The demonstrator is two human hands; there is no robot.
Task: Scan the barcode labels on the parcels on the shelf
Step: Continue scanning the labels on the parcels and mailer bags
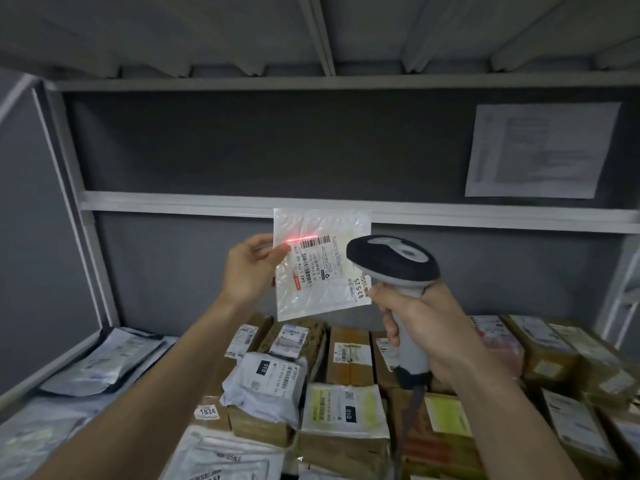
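My left hand [250,268] holds a flat white bubble mailer [322,296] upright by its left edge, above the parcels. Its shipping label [320,259] faces me, with a barcode along the top. A red laser line [300,239] falls across the mailer's upper left, just touching the barcode's left end. My right hand [426,327] grips the grey handle of a barcode scanner [393,261], whose dark head points at the mailer and covers its right edge. A cable hangs from the handle's base.
Below lie several cardboard boxes [349,355] and white poly bags [266,382] with labels, packed closely on the shelf. Flat grey bags [104,358] lie at the left. A shelf beam [173,201] runs behind the mailer. A printed sheet [540,150] is stuck on the back wall.
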